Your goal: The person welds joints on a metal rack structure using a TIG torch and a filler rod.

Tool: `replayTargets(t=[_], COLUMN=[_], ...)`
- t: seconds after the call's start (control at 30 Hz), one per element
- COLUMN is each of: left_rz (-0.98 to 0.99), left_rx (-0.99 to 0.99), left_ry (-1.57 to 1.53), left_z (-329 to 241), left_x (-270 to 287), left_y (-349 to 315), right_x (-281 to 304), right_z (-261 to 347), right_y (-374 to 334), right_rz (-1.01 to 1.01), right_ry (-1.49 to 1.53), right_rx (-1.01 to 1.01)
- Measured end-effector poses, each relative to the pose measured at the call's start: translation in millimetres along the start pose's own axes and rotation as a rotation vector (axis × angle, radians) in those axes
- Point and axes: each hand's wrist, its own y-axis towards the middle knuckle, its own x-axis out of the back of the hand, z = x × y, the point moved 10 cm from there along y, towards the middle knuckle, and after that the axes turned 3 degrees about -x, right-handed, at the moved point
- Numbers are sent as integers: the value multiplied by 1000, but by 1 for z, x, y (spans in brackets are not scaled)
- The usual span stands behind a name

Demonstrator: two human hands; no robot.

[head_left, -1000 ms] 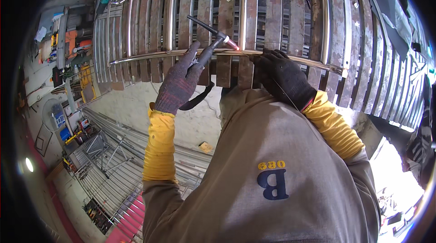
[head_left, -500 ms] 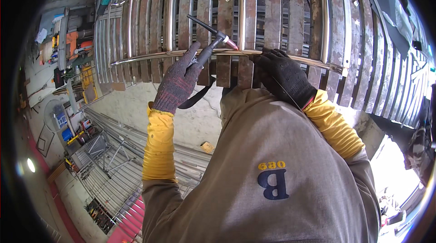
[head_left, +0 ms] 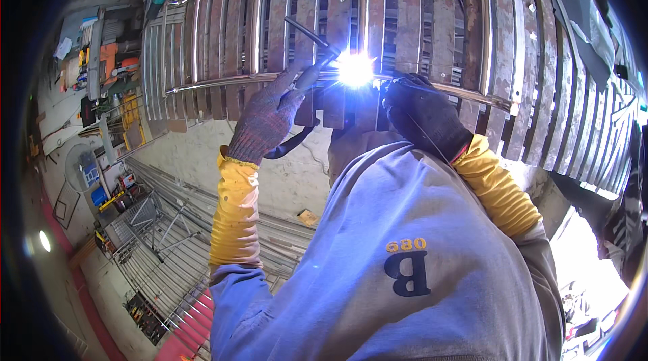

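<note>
A dark knitted glove covers my left hand, which is closed around the handle of a TIG welding torch. A bright blue-white arc burns at the torch tip and hides the joint where an upright steel tube meets the front rail of a shiny tubular frame. Right of the arc, my right hand in a black glove is closed on a thin filler rod. That rod trails back over the wrist. Glare hides its front end.
Under the frame lies a bench of spaced, worn metal slats. Tools and boxes crowd the far left. Long metal tubes lie low on the left. Dark sheets are at the upper right. A black torch cable hangs below my left hand.
A bright arc has lit at the torch tip, casting blue light over my clothing and the slats. The torch has shifted slightly right; both hands have otherwise barely moved.
</note>
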Motion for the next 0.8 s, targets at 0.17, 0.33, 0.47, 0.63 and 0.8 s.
replayTargets(t=[0.17,0.33,0.47,0.63,0.8], left_rz=[23,-71,-73,-52,-28], left_rx=[94,-51,-77,-336,-119], left_ry=[-104,-104,-90,220,-8], left_z=[15,19,18,-18,-6], left_x=[-4,-4,-6,0,2], left_y=[-4,-3,-3,-6,-3], right_x=[-1,0,1,3,3], right_z=[3,2,2,0,3], right_y=[2,3,4,0,0], right_rz=[-1,20,7,-76,2], right_ry=[-31,-21,-16,-20,10], right_rx=[35,-3,-16,15,13])
